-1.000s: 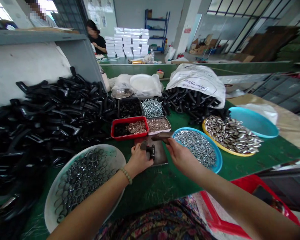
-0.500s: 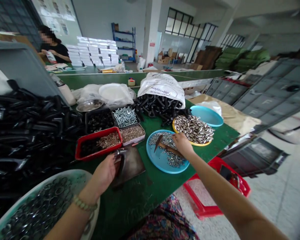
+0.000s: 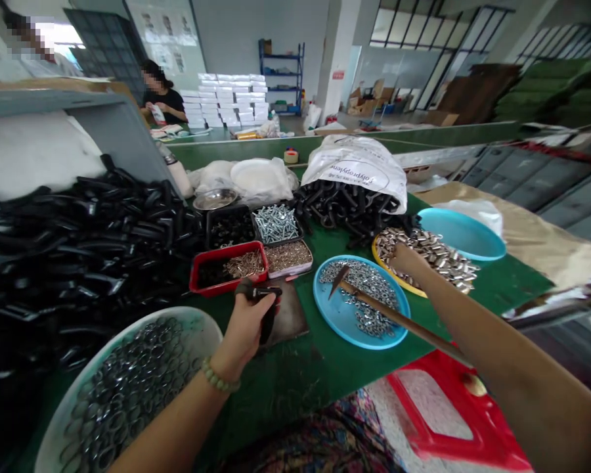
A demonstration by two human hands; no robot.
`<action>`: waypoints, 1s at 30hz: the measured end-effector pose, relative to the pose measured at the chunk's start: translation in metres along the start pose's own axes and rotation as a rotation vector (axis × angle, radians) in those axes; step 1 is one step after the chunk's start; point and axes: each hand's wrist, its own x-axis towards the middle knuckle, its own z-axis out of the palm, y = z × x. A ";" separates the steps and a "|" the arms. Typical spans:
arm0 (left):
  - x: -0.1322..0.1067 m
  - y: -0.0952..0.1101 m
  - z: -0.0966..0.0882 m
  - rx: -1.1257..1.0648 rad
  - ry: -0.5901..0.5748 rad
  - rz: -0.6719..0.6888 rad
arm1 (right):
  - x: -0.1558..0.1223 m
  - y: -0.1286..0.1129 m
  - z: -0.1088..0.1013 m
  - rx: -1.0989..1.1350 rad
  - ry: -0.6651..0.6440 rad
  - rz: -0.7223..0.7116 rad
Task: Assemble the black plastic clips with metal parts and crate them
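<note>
My left hand is closed around a black plastic handle-like part with a shiny metal piece at its top. It holds the part over a flat metal plate on the table. My right hand reaches into short silvery metal sleeves heaped on a yellow plate. Its fingers are drawn together at the heap, and their tips are hidden. Between the hands, a hammer lies across a blue plate of small metal pieces, its handle jutting over the rim.
On the left are piled black plastic parts and a tub of metal rings. A red tray, a box of screws and a white sack stand behind. A red stool is below the table's right edge. A co-worker sits beyond.
My right hand has moved from above the blue plate to the sleeves on the yellow plate. My left hand has raised and turned the black part. The view has swung left.
</note>
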 end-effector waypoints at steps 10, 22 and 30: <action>-0.007 -0.005 -0.005 0.027 -0.042 -0.028 | -0.107 -0.082 -0.012 1.217 -0.011 -0.211; -0.014 -0.009 -0.020 0.138 -0.138 0.051 | -0.190 -0.187 -0.013 1.338 -0.498 -0.521; -0.016 -0.008 -0.030 0.453 -0.078 0.368 | -0.189 -0.194 -0.022 0.832 -0.403 -0.974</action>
